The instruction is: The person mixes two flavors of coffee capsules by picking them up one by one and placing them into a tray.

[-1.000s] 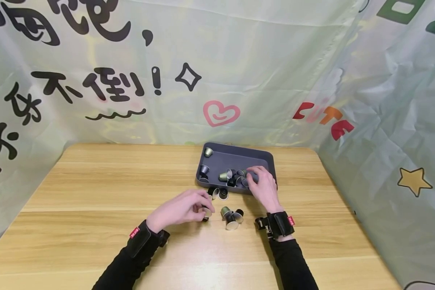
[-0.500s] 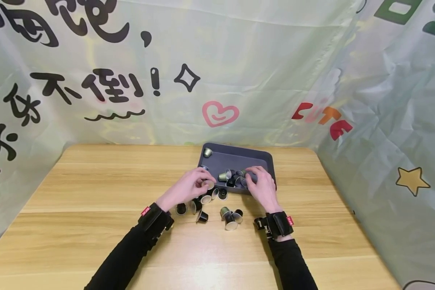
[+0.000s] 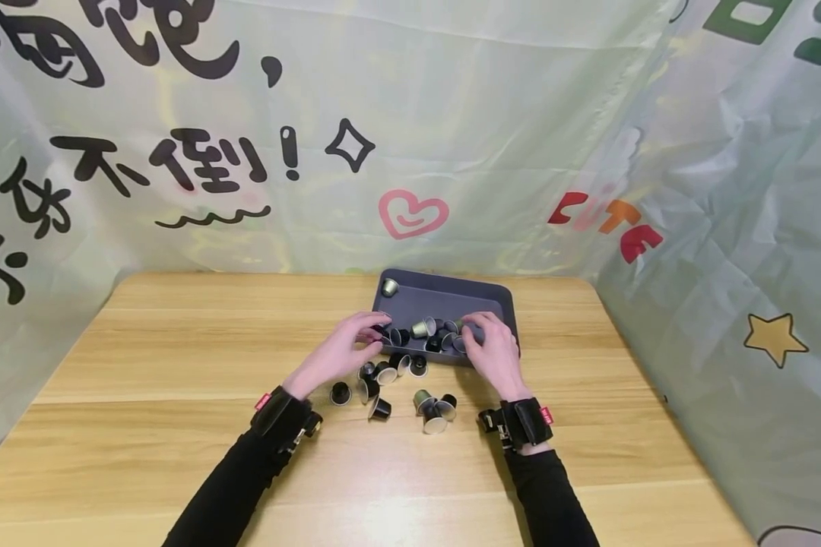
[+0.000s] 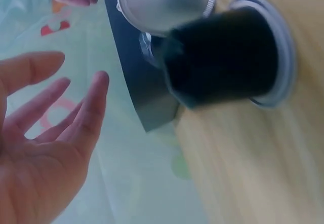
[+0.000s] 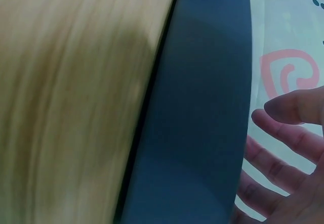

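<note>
The left grip (image 3: pixel 342 351) is hovering at the near-left corner of the tray (image 3: pixel 438 298), fingers spread and pinching nothing; the right grip (image 3: pixel 498 353) is hanging over its right side, fingers parted, seemingly unloaded. Some pods (image 3: pixel 421 327) are lying inside, while loose pods (image 3: pixel 380 409) are lying on the counter (image 3: pixel 178 395) in front. Filling the tray seems to be progressing, the next move probably calling for a pinch on another loose pod
</note>
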Demonstrator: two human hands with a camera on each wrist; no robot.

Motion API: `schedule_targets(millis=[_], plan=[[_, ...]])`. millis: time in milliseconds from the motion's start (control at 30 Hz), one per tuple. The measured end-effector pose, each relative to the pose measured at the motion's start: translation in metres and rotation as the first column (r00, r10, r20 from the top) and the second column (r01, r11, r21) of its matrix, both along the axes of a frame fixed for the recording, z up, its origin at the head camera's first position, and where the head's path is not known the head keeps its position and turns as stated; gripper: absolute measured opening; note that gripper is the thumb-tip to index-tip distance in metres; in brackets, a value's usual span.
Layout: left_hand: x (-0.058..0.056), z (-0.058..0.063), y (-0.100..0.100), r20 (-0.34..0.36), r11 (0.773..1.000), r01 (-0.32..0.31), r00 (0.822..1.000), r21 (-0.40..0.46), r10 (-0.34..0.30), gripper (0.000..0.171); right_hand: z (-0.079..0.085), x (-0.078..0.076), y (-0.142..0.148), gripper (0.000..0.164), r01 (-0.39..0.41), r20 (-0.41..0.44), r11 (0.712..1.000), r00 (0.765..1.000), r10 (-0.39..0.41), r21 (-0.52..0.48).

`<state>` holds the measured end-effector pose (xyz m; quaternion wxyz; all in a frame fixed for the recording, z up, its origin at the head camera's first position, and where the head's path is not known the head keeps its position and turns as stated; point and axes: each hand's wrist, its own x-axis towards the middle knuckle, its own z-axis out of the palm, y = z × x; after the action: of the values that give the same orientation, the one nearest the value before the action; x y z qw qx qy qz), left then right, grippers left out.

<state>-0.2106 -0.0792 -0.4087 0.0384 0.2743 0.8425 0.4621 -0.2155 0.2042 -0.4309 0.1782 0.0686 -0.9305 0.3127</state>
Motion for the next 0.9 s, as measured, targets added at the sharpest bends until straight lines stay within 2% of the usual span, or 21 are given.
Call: schedule_targets(millis=[233,367,500,600,900], plan=[[0.016,-0.015,-0.033,0.005,0.997,-0.061,0.998,-0.045,0.061,0.047,0.004,0.002,-0.002,0.02,-0.052,-0.038,0.999,0.998,0.051,-0.011],[0.022,-0.02,-0.045,0.025,0.995,-0.081,0.996,-0.054,0.083,0.048,0.007,0.004,-0.003,0.017,-0.141,-0.058,0.99,0.989,0.139,-0.022],[0.026,-0.022,-0.051,0.047,0.994,-0.085,0.995,-0.064,0.088,0.048,0.011,0.006,-0.005,0.014,-0.25,-0.06,0.968,0.967,0.249,-0.01],[0.027,-0.021,-0.053,0.073,0.994,-0.087,0.993,-0.073,0.092,0.049,0.013,0.007,-0.008,0.013,-0.302,-0.061,0.953,0.952,0.301,0.005],[0.027,-0.023,-0.055,0.064,0.992,-0.079,0.994,-0.097,0.085,0.049,0.016,0.008,-0.009,0.01,-0.356,-0.075,0.934,0.932,0.355,0.001]])
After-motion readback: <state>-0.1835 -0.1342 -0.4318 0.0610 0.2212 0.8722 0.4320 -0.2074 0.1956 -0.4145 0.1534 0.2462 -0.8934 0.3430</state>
